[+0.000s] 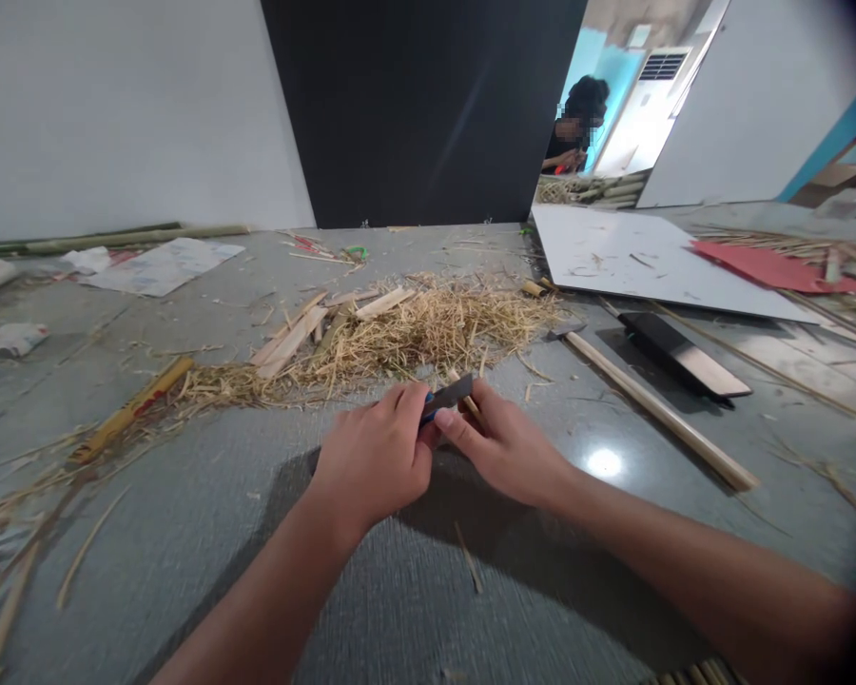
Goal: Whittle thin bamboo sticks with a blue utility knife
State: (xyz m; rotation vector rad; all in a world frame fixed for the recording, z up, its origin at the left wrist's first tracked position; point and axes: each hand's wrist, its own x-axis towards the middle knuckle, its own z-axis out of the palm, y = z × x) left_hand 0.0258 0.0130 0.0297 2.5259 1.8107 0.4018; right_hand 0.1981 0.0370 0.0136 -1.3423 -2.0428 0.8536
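My left hand (377,452) is closed around the blue handle of a knife (451,394), whose broad grey blade points right. My right hand (512,445) pinches a small pale bamboo piece (472,409) just behind the blade. The right thumb lies close to the blade's lower edge; whether it touches cannot be made out. Most of the handle and of the bamboo piece is hidden by my fingers. Just beyond both hands lies a heap of straw-coloured shavings (435,328), with flat wooden slats (292,342) at its left.
A hammer-like tool with a long wooden handle (656,409) lies to the right, beside a black tablet-like object (685,357). Farther back are a white board (628,247) and red sheet (770,266). A yellow tube (132,409) lies left. Another person (577,124) sits beyond black panel (428,105).
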